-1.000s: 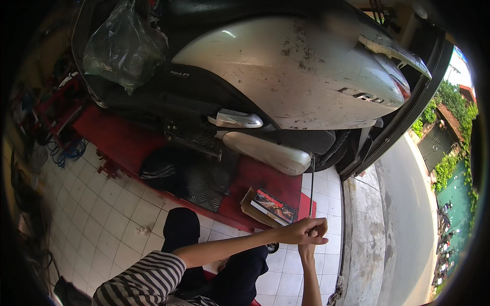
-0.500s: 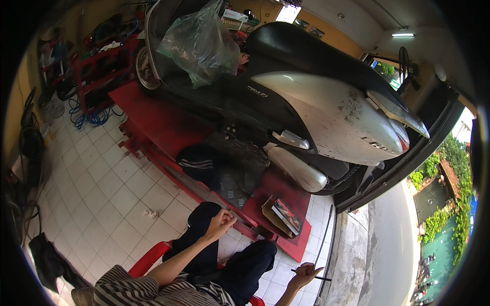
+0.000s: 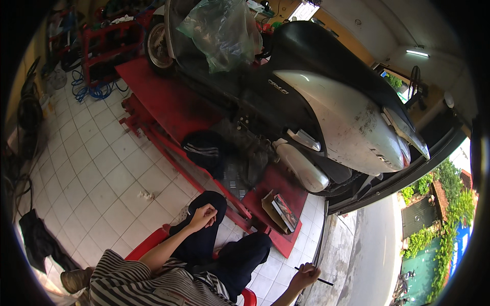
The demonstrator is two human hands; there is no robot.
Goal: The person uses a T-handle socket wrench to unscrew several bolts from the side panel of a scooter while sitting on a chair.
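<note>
In the head view, the person's right hand (image 3: 305,276) is closed in a fist around a thin black bar (image 3: 325,281), whose ends stick out on both sides of the fingers; this hand is out to the right of the knees, well apart from the left one. The left hand (image 3: 203,217) has its fingers curled in loosely just over the left leg of the dark trousers (image 3: 190,248); whether they pinch anything small, or whether the hand touches the leg, I cannot tell. Between the hands and farther forward, a picture-printed box (image 3: 286,212) leans beside a brown cardboard piece (image 3: 272,214) on the near end of a red lift platform (image 3: 166,104). Ahead of both hands, a silver-and-black scooter (image 3: 347,117) stands on this platform, its silver muffler cover (image 3: 302,166) forward of the right hand. Straight ahead of the left hand lies dark cloth with white stripes (image 3: 203,150), and beyond it a clear plastic bag (image 3: 222,38) hangs at the scooter's front. Behind the left hand, toward the body, are the red chair (image 3: 148,244) and a striped shirt (image 3: 120,280). Far forward and left of it, a coiled blue hose (image 3: 96,93) lies on white floor tiles (image 3: 115,168). To the right of the right hand runs a grey road (image 3: 375,250).
</note>
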